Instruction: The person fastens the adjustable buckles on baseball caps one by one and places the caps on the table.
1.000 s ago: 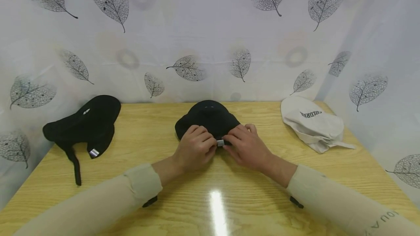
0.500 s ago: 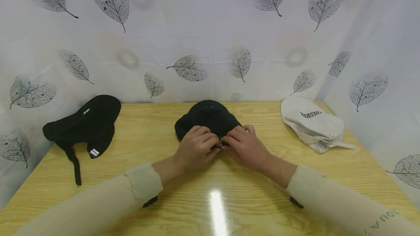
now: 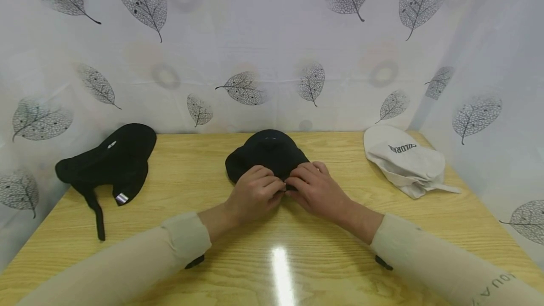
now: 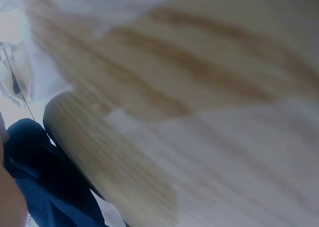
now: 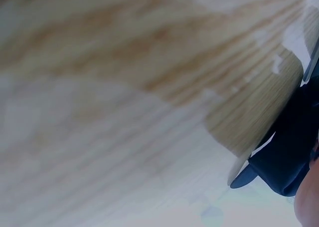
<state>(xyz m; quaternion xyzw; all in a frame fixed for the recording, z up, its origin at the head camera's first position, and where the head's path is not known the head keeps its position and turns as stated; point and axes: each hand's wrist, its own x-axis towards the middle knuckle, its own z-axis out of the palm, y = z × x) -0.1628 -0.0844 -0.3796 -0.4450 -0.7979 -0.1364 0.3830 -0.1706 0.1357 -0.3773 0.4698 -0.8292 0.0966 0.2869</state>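
Pinches near edge of middle black cap (image 3: 267, 152) w/ both hands: left hand (image 3: 256, 190) at approx. 7 o'clock of it, right hand (image 3: 316, 190) at approx. 4. Has fingers of both curled & narrow on cap, tips meeting or nearly so at its 6 o'clock edge. Can't tell exact bit betw. them, hidden by fingers. Has that cap sitting on tabletop (image 3: 191, 169), mid-width, toward far edge, crown at 12.

Shows second black cap (image 3: 114, 162) at 9 o'clock of it, well apart, w/ loose strap (image 3: 99, 218) hanging toward 6 & shiny tag (image 3: 122, 198) nearby. Shows cream cap (image 3: 418, 159) at 3, also well apart, w/ dark lettering, only partly legible.

Reaches in w/ beige sleeves: left sleeve (image 3: 114, 261) from approx. 8, right sleeve (image 3: 446, 259), lettered, from approx. 4. Has leaf-print curtain (image 3: 272, 37) behind at 12 & glare streak (image 3: 282, 273) on tabletop at 6.

Catches middle black cap at approx. 8 in left wrist view, approx. 4 in right; mostly blurred wood grain otherwise.
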